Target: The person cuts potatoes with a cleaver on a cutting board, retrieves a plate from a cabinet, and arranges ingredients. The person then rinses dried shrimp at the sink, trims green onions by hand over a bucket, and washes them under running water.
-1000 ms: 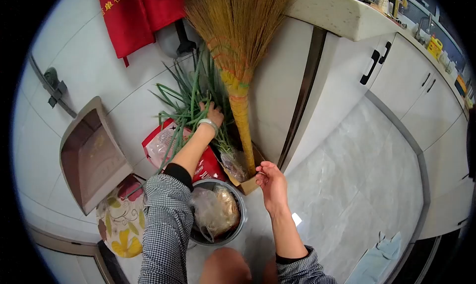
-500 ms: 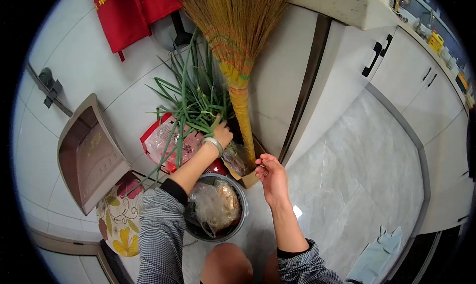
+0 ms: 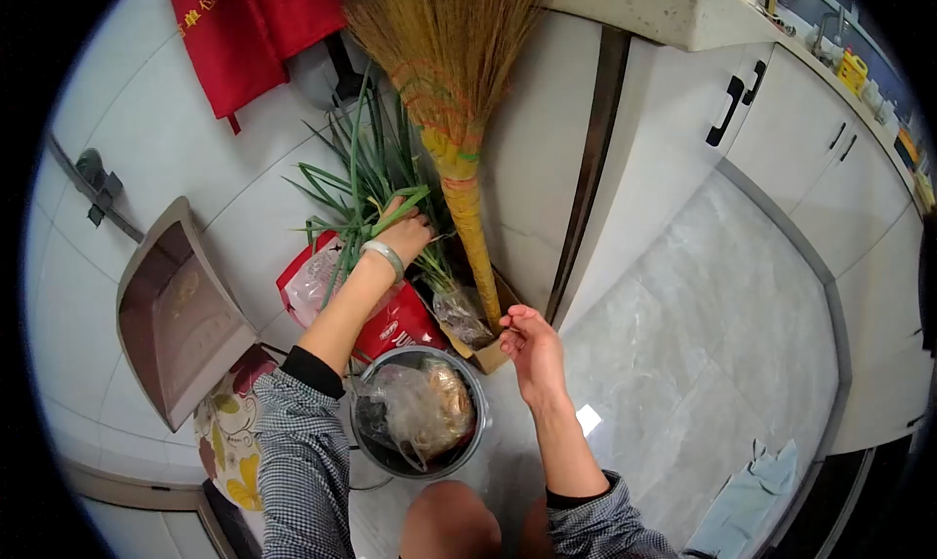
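Observation:
Long green onions point(image 3: 344, 183) stand by the wall, their roots in a clear plastic bag point(image 3: 459, 315) in a cardboard box point(image 3: 494, 354). My left hand point(image 3: 402, 235), with a bangle at the wrist, is closed around some of the leaves. Beside the foot of the straw broom point(image 3: 470, 232) is my right hand point(image 3: 535, 352), fingers curled together; whatever they may pinch is too small to make out. Below my left forearm are a red and clear package point(image 3: 402, 320) and a round bin point(image 3: 480, 417) containing plastic bags.
A brown dustpan point(image 3: 181, 310) is at the left, above a flower-patterned stool seat point(image 3: 229, 432). Red cloth point(image 3: 244, 51) hangs at the top. White cabinets point(image 3: 791, 159) line the right side, and a light blue cloth point(image 3: 747, 500) lies on the grey floor.
My left hand has moved left and slightly up, bending the onion leaves with it. More of the red package and the onion stems shows. My right hand stays almost in place.

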Demonstrator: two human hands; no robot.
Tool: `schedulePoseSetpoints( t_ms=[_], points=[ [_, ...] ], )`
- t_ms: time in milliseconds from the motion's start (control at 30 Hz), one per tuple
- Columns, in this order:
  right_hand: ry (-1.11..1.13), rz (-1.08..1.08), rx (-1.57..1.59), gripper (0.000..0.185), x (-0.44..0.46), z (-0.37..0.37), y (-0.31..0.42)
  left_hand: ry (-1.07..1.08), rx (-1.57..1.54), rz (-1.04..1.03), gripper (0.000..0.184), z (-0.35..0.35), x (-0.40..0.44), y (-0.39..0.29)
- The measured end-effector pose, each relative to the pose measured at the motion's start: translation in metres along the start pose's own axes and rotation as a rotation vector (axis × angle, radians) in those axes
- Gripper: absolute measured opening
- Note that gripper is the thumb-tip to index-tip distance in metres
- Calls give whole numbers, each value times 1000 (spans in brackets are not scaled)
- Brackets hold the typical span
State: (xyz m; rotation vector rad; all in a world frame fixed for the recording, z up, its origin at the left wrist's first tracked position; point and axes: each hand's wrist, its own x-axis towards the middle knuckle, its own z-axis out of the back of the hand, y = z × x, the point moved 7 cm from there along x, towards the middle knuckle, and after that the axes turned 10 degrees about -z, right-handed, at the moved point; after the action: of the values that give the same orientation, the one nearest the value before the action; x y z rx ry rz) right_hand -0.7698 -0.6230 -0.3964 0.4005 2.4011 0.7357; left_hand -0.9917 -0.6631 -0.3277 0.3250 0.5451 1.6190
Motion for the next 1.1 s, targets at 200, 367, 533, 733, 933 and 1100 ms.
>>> schedulePoseSetpoints(
  t_ms=[200,367,533,733,933,1100],
  points=[
    [13,57,-216,18,10,-10,-8,-39,-12,-80,19,2,-4,-7],
    [-100,618,-1059,32,74,-64,-26,-143,-58,-186,18,31,-16,-22],
    [-206,576,-1347,33,125,-89,-40,-243,-287,-221,24,33,-21,-23],
    [-301,570,-1314,18,133,-88,-30,-150,-785,-276,25,39,-39,-12],
    [-268,547,-1545,25,145,-85,-46,-80,-506,-79,13,21,-39,-1],
    [-222,689,-1620,18,159,-86,-51,-71,-461,-54,13,14,-37,-2]
  ],
)
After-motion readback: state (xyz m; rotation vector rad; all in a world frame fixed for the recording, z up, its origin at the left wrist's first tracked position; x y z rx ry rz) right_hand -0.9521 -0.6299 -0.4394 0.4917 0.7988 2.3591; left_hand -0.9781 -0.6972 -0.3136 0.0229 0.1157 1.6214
